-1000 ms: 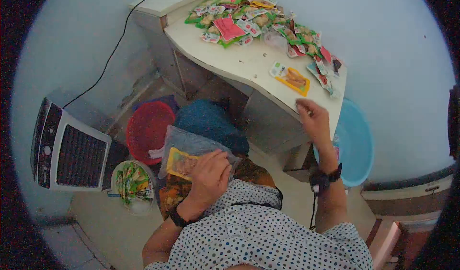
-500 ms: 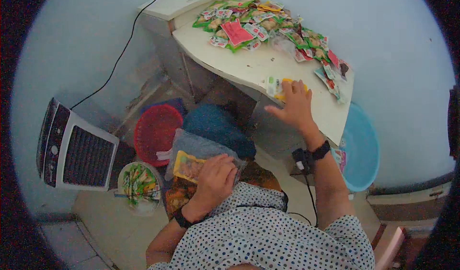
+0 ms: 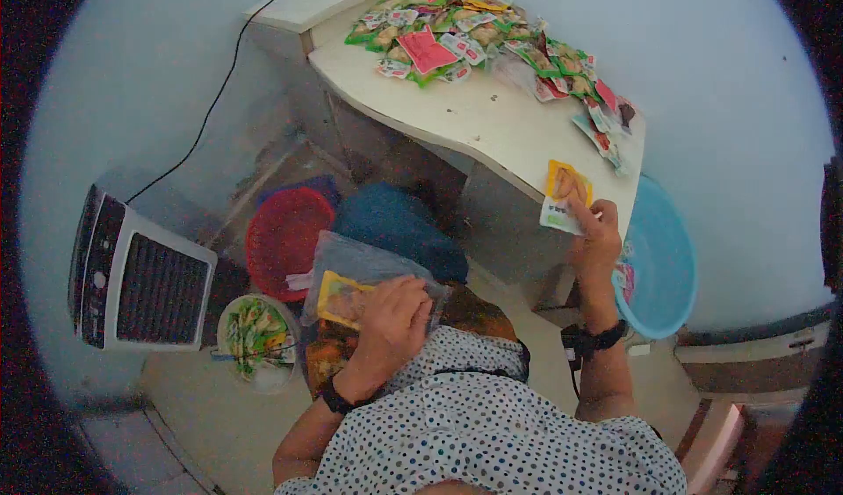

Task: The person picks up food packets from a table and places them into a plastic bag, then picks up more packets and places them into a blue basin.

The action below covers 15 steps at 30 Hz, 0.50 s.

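Note:
My left hand (image 3: 393, 319) rests on my lap, fingers closed over a clear plastic bag (image 3: 378, 260). A yellow-edged food packet (image 3: 341, 298) shows through the bag beside my fingers; part of it is hidden by the hand. Over the table's front right edge, my right hand (image 3: 599, 247) pinches a yellow-and-white food packet (image 3: 562, 183) by its white end. Brownish food shows in the middle of that packet. Farther back on the white table (image 3: 439, 126) lies a heap of sealed food packets (image 3: 474, 34), mostly green and white.
A light blue basin (image 3: 672, 258) stands right of the table. On the floor to the left are a red basin (image 3: 290, 240) and a pale bin (image 3: 283, 374) holding green-and-white wrappers. A white-and-black appliance (image 3: 158, 284) stands farther left, near a black cable (image 3: 230, 74).
My right hand has taken hold of the yellow-and-white packet from the table, turned it and drawn it right and toward me. My left hand stays on the bag.

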Motion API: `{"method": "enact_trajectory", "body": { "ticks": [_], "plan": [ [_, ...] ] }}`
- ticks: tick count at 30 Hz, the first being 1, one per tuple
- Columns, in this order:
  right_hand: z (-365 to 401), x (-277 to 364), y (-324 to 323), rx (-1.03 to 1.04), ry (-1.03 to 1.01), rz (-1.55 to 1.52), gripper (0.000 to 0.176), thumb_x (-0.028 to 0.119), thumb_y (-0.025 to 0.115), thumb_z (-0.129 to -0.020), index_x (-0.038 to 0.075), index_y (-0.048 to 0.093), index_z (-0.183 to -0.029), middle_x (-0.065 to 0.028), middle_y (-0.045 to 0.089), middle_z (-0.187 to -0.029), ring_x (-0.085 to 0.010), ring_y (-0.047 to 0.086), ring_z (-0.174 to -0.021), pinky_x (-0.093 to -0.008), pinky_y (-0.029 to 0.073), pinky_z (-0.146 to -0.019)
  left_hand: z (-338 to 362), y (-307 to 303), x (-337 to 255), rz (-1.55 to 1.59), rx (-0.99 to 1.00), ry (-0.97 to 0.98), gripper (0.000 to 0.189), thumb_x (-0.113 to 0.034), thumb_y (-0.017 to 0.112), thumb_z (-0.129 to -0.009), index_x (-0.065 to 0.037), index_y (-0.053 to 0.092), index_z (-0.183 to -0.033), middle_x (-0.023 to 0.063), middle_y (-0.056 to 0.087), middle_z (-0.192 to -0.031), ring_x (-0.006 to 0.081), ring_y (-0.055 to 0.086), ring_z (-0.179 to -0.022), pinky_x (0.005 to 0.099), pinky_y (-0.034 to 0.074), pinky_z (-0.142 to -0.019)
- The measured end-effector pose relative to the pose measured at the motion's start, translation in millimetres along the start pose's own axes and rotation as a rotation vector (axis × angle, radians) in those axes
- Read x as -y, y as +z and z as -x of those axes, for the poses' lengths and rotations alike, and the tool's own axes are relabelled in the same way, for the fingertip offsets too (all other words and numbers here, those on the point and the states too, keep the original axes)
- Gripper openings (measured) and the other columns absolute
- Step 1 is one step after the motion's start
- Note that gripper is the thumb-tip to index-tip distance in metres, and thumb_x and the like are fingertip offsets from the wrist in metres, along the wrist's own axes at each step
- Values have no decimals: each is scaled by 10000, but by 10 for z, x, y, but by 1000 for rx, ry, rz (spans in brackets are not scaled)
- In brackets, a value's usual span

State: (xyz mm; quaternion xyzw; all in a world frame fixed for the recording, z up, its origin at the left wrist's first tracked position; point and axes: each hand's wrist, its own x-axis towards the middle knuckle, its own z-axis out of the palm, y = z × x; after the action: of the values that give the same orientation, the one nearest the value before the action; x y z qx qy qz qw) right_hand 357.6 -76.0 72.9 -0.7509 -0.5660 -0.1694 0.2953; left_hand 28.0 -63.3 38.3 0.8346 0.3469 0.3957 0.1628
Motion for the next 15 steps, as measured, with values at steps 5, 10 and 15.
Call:
{"method": "enact_trajectory", "body": {
  "ticks": [5, 10, 15],
  "plan": [
    [64, -46, -199, 218, 180, 67, 525, -81, 545, -695, 161, 699, -1135, -139, 638, -903, -273, 624, -720, -326, 492, -654, 39, 4, 38, -30, 19, -15, 130, -58, 664, -803, -29, 605, -915, 144, 654, -1031, 342, 616, -1023, 448, 478, -879],
    [222, -413, -150, 224, 344, -408, 405, -24, 526, -785, 22, 662, -1163, -130, 700, -877, -228, 656, -645, -311, 531, -633, -9, -9, -39, -75, -8, -16, 113, -51, 663, -799, -33, 604, -895, 143, 655, -1029, 341, 616, -1024, 442, 471, -883],
    [330, -423, -232, 113, 605, -896, 354, 51, 579, -810, -63, 632, -1141, -149, 675, -999, -201, 676, -825, -298, 564, -695, -18, -40, -85, -104, -20, -24, 119, -46, 668, -792, -34, 606, -893, 140, 658, -1013, 337, 623, -1001, 442, 469, -879]
  ]
}}
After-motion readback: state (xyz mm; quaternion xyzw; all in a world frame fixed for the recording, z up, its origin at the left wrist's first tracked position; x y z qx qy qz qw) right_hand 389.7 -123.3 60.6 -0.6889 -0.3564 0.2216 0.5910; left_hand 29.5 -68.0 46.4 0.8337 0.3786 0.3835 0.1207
